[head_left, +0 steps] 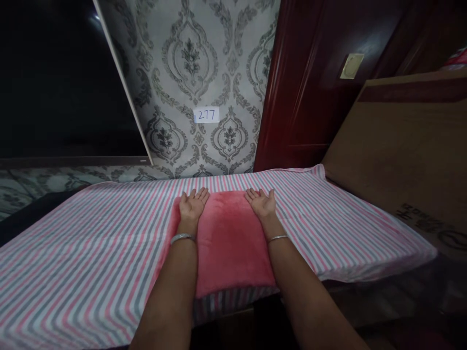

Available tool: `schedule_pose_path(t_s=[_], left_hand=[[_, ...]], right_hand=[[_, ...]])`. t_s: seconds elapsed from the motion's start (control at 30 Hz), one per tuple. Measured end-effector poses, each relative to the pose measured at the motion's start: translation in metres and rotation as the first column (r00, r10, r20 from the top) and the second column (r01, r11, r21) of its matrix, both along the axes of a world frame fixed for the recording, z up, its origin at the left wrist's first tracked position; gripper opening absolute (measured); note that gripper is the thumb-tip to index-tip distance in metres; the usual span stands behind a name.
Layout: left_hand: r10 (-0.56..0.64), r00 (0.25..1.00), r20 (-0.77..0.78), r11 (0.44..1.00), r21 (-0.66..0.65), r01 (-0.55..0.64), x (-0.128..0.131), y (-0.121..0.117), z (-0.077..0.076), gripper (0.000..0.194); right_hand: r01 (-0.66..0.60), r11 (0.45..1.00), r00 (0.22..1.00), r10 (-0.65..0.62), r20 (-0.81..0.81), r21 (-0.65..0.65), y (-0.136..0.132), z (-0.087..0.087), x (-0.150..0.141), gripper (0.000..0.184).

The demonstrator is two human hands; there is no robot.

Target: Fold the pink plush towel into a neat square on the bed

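A pink plush cloth (pixel 229 238) lies flat on a striped sheet (pixel 91 253) that covers a table. My left hand (pixel 192 204) rests palm up at the cloth's far left corner, fingers stretched out and holding nothing. At the far right corner my right hand (pixel 261 201) lies the same way, palm up and empty. Each wrist wears a silver bangle. Both forearms run along the cloth's side edges.
A patterned grey wall with a paper label reading 277 (pixel 206 115) stands behind the table. A dark screen (pixel 62 78) fills the upper left. A dark red door (pixel 314 82) and a brown cardboard panel (pixel 404 150) stand at the right.
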State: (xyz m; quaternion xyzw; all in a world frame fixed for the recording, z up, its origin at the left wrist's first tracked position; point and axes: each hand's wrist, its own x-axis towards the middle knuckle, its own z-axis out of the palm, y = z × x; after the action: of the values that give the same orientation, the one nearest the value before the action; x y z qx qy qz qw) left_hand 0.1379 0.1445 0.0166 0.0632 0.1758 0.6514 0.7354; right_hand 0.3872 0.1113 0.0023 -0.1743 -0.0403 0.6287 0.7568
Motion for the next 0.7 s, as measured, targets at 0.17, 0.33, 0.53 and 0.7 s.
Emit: schedule_pose_path(t_s=[0.17, 0.33, 0.53, 0.7], left_hand=[[0.028, 0.997, -0.071, 0.998, -0.052, -0.032, -0.002, -0.012, 0.018, 0.067], [0.126, 0.986, -0.111, 0.991, -0.041, -0.131, -0.018, -0.037, 0.028, 0.067], [0.098, 0.987, -0.125, 0.992, -0.072, -0.108, -0.025, -0.069, 0.009, 0.056], [0.088, 0.991, -0.105, 0.993, -0.069, -0.095, -0.024, -0.068, 0.000, 0.048]], right_hand=[[0.002, 1.000, 0.999, -0.001, 0.039, -0.018, 0.000, -0.001, -0.002, 0.072], [0.001, 1.000, 0.998, 0.000, 0.059, -0.015, -0.002, -0.003, -0.001, 0.071], [0.056, 0.996, 0.996, -0.051, 0.074, -0.070, -0.007, 0.013, -0.007, 0.064], [0.003, 1.000, 0.988, -0.005, 0.156, 0.011, -0.044, 0.026, -0.052, 0.051]])
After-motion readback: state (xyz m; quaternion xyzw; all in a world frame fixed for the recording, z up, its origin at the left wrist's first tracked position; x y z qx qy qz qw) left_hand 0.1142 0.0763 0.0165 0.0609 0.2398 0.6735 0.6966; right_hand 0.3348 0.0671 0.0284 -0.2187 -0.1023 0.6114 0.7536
